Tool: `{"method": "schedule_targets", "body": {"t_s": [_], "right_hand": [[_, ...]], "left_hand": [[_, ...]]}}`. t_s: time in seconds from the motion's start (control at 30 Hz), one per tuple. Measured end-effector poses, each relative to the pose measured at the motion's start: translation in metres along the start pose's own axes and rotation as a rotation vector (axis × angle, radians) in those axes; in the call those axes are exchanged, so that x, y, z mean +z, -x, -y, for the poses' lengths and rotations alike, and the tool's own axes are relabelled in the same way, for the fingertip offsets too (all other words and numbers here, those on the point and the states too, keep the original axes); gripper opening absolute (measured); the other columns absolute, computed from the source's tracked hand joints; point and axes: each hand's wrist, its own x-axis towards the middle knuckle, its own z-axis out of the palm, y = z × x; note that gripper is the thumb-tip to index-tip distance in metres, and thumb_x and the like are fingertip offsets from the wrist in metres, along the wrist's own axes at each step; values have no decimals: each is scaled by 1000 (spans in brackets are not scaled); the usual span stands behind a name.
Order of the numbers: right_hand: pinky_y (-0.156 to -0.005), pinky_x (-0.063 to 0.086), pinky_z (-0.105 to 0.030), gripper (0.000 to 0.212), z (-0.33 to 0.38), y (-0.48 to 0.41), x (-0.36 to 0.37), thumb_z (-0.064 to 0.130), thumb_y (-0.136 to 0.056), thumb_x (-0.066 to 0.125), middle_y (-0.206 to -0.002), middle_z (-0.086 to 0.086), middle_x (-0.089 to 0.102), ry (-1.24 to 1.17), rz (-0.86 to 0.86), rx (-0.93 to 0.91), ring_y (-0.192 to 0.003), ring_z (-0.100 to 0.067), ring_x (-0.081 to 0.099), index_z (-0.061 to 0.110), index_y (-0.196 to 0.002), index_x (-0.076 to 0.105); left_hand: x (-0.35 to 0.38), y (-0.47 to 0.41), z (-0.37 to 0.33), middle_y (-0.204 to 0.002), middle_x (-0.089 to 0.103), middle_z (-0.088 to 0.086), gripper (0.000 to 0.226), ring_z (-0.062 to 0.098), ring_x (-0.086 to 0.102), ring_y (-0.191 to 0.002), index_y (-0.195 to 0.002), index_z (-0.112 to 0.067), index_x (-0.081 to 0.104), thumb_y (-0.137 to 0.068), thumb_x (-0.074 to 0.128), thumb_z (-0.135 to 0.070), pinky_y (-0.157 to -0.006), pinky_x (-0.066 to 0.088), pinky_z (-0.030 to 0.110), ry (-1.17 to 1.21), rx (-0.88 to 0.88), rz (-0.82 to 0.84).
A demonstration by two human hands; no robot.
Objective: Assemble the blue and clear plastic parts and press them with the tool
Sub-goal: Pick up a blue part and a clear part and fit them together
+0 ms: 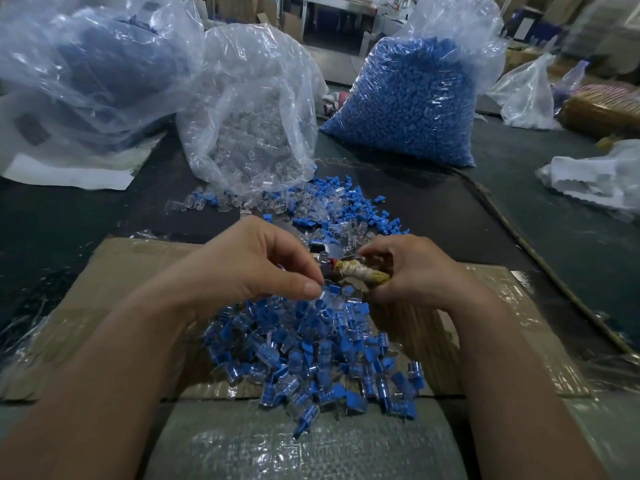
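My left hand point(252, 261) pinches a small clear plastic part point(323, 294) between thumb and fingers, just above a heap of joined blue-and-clear pieces point(311, 358). My right hand point(412, 271) is closed around the cloth-wrapped handle of the pressing tool point(353, 271). The tool's metal head point(325, 252) lies between the two hands. Loose blue parts point(349, 202) and loose clear parts point(277, 199) are scattered on the dark table beyond my hands.
A clear bag of transparent parts point(256, 116) stands open at the back centre. A bag of blue parts point(408, 98) stands to its right, another bag point(86, 64) at far left. Flattened cardboard point(131, 271) lies under my hands. A woven sack point(304, 448) lies nearest me.
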Motion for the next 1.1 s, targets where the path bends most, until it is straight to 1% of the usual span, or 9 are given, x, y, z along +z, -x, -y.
{"method": "schedule_targets", "body": {"t_s": [0.17,0.3,0.4,0.53,0.63,0.67,0.87,0.97,1.1], "right_hand": [[-67,32,-15,69,-5,0,-1,27,-62,83,-92,25,45,-52,76,10,-88,2,44,29,-123,52],[-65,29,-12,63,-10,0,-2,31,-63,82,-90,29,46,-138,124,39,-83,8,44,34,-119,53],[-65,29,-12,58,-13,0,-2,33,-65,81,-90,30,47,-148,118,35,-84,10,44,35,-116,55],[-66,31,-15,44,-15,-1,-2,49,-72,70,-92,28,49,-171,70,35,-86,7,46,35,-112,58],[-67,34,-17,24,-16,-2,-2,43,-84,60,-91,24,53,-163,15,15,-88,2,49,34,-106,60],[-65,33,-16,19,-16,-2,-2,39,-87,58,-90,25,52,-163,-5,14,-86,4,49,33,-105,61],[-61,34,-13,14,-19,-6,-4,23,-92,55,-84,18,54,-175,-202,57,-77,5,47,27,-100,65],[-61,34,-11,16,-19,-8,-4,21,-91,55,-84,17,55,-158,-256,79,-76,3,47,25,-101,67],[-61,36,-13,16,-20,-8,-4,21,-91,55,-81,18,53,-171,-282,92,-75,2,48,24,-101,68]], "left_hand": [[0,0,0,-61,68,2,30,1,52,-47,-69,-17,75,-46,75,-37,-43,37,10,13,11,2],[-2,-1,1,-59,68,5,25,16,45,-51,-70,-22,75,-48,74,-35,-43,32,15,44,7,-26],[-2,0,2,-57,66,2,25,6,48,-45,-71,-20,74,-50,73,-34,-41,33,11,47,6,-54],[-6,-4,7,-55,64,-1,23,4,47,-44,-69,-22,73,-52,71,-37,-42,37,11,60,-1,-252],[-11,-12,12,-54,64,-7,3,-3,50,-42,-68,-20,70,-69,71,-17,-42,37,5,-11,12,-430],[-14,-16,15,-56,65,-10,11,-5,53,-45,-71,-23,68,-73,71,-12,-44,38,5,-72,21,-476],[-21,-50,18,-87,62,-11,26,-2,56,-72,-101,-25,63,-79,70,-13,-58,38,7,-520,-13,-488],[-22,-73,20,-109,61,3,43,10,53,-86,-120,-18,57,-80,69,-11,-75,40,21,-694,-43,-419],[-23,-95,28,-126,55,11,56,23,54,-106,-130,-16,49,-79,70,-11,-87,41,29,-767,-118,-339]]}}
